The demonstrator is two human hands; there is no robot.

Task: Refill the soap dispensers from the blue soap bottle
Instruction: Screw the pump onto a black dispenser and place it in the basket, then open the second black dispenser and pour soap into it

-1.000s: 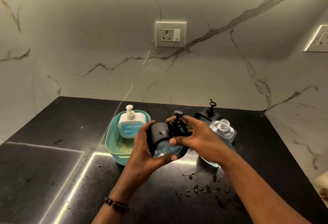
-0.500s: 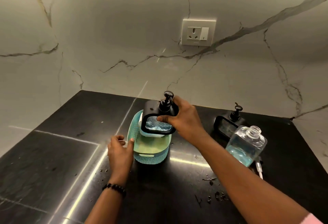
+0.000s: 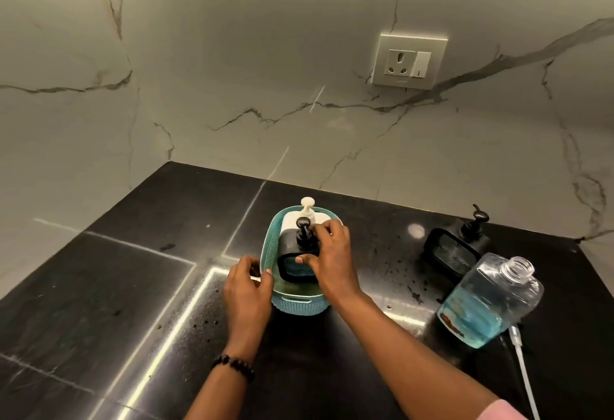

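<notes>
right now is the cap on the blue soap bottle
No, the blue soap bottle stands at the right with its threaded neck open and no cap on it.

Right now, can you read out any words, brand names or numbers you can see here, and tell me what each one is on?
Nothing can be read for certain.
Refill bottle: a red label patch low on its front, too blurred to read.
White dispenser in the basket: front hidden behind the black dispenser.
Wall socket: a small mark under the holes, too small to read.
</notes>
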